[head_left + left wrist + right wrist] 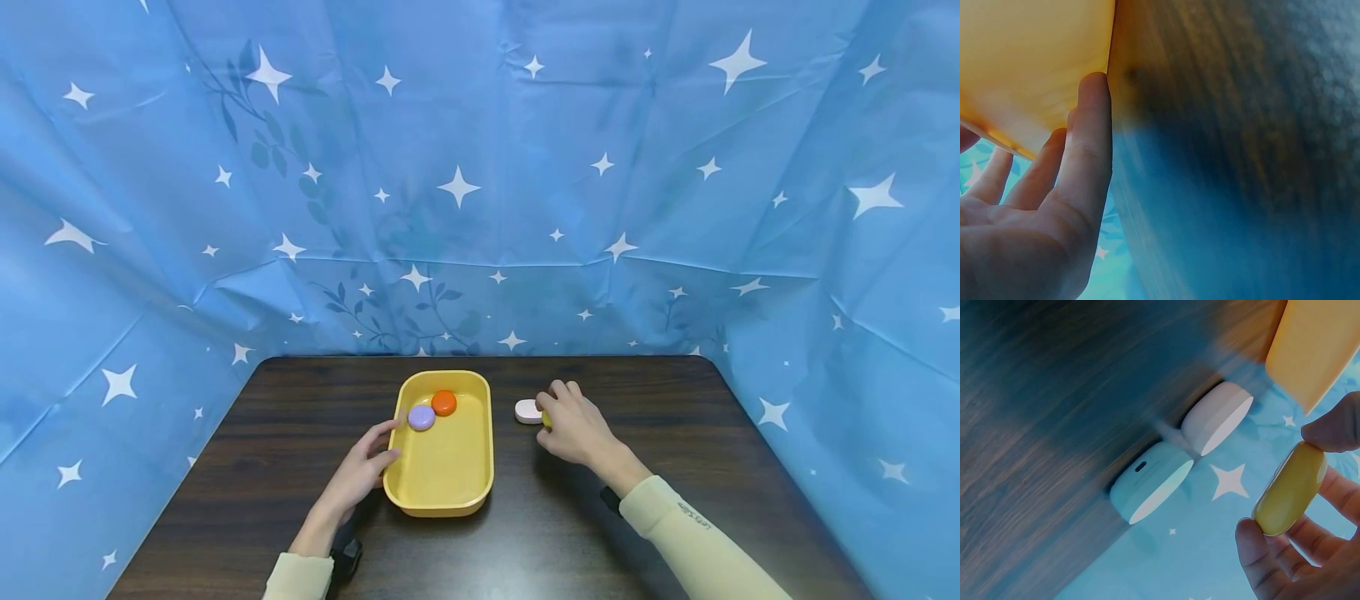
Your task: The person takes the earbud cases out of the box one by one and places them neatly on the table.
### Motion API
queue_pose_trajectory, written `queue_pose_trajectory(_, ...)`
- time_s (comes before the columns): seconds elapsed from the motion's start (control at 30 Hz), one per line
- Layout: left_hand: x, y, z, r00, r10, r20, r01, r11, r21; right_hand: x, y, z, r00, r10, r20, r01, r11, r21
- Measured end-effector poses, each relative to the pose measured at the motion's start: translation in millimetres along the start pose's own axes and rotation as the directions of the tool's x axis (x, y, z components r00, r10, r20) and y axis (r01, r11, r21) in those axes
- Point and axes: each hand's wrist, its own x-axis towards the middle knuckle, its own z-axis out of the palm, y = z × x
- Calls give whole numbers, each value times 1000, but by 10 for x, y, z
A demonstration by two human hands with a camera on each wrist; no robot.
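Note:
A yellow, rounded pebble-like case is pinched between the fingertips and thumb of my right hand. Beyond it in the right wrist view stand a pale pink rounded case and a teal one with a small slot. From the head, only the pink case shows, just left of the hand. At the left side of a yellow tray, my left hand touches the wall with fairly straight fingers. Inside the tray lie a purple round case and an orange one, close together near the far end.
Everything stands on a dark wood-grain table. A blue curtain with white stars hangs behind the far edge and along both sides.

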Motion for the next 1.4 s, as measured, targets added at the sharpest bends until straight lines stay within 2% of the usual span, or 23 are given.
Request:
queue_pose_trajectory(0.6,-4,9,-3,1000,-2,-1,2,1000,6,-34,255,-11,998,58,2,-58,998,5)
queue_pose_trajectory(1.4,-5,4,-2,1000,-10,2,10,1000,-3,-54,593,-49,987,163,0,-163,986,26)
